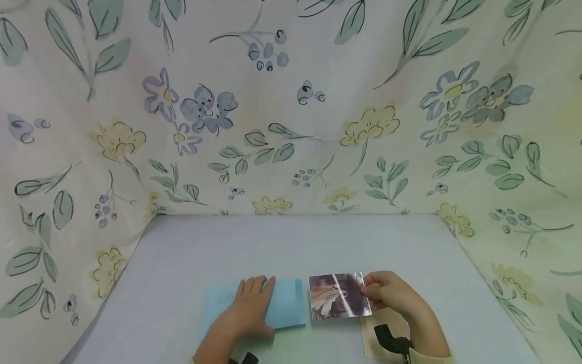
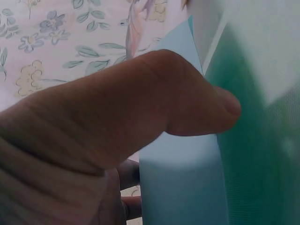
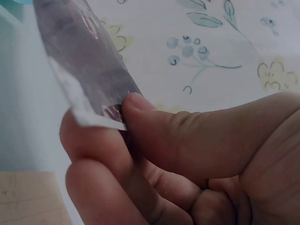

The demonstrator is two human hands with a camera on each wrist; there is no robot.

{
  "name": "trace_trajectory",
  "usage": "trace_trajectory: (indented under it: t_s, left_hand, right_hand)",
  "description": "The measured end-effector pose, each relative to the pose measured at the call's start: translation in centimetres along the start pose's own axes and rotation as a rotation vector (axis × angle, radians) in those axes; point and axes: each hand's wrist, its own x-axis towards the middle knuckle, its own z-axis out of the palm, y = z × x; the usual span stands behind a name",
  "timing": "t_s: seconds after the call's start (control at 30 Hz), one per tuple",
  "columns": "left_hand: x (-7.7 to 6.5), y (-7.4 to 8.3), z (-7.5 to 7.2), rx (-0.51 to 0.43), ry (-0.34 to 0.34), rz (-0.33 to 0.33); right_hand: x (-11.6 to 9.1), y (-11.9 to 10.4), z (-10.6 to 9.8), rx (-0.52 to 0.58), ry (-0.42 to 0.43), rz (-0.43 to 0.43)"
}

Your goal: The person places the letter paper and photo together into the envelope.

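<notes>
My left hand lies over a light blue folded card or envelope with faint print, fingers straight and thumb out to the side. In the left wrist view the thumb crosses in front of the blue paper, and two other fingers show at its left side. My right hand pinches the right edge of a glossy photo print between thumb and fingers. That dark print, with pinkish shapes and a bright glare streak, tilts up in the right wrist view, where its pinched corner shows.
Under my right wrist is a tan sheet, its lines visible in the right wrist view. The white table runs back to a floral cloth that encloses it at the back and both sides. Black straps sit at both wrists.
</notes>
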Motion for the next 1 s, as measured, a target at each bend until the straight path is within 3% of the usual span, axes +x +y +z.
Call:
trace_trajectory:
  t_s: [0.47, 1.0]
  left_hand:
    - [-0.4, 0.6, 0.2, 0.002, 0.027, 0.019]
    - [-0.3, 0.8, 0.0, 0.027, 0.063, 0.023]
  right_hand:
    - [0.6, 0.0, 1.5, 0.013, -0.05, -0.023]
    - [0.9, -0.6, 2.4, -0.008, -0.018, -0.015]
